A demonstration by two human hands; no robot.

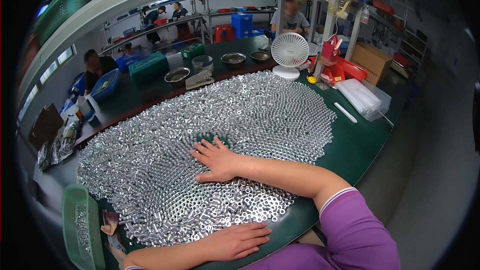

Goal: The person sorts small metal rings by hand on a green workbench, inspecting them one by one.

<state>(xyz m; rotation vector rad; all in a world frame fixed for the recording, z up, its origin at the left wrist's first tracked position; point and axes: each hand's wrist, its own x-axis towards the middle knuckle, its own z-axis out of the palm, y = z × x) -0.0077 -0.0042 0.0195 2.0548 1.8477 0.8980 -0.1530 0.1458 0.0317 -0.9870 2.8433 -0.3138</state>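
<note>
A wide layer of small silvery metal sleeves (165, 170) covers much of the green table (350, 145). Many stand on end in dense rows; others lie on their sides, mostly toward the left and back and in a patch near me. My right hand (218, 161) rests palm down on the sleeves at the middle, fingers spread, beside a small bare green gap. Flat along the near edge of the layer lies my left hand (240, 241), fingers stretched out to the right. Neither hand grips anything that I can see; the surfaces under the palms are hidden.
A green basket (82, 225) holding some sleeves stands at the near left. Behind the layer are a white fan (290, 52), metal bowls (177, 75) and a stapler (199, 79). Plastic bags (360, 99) and a white pen-like tool (345, 112) lie right. Other people sit farther back.
</note>
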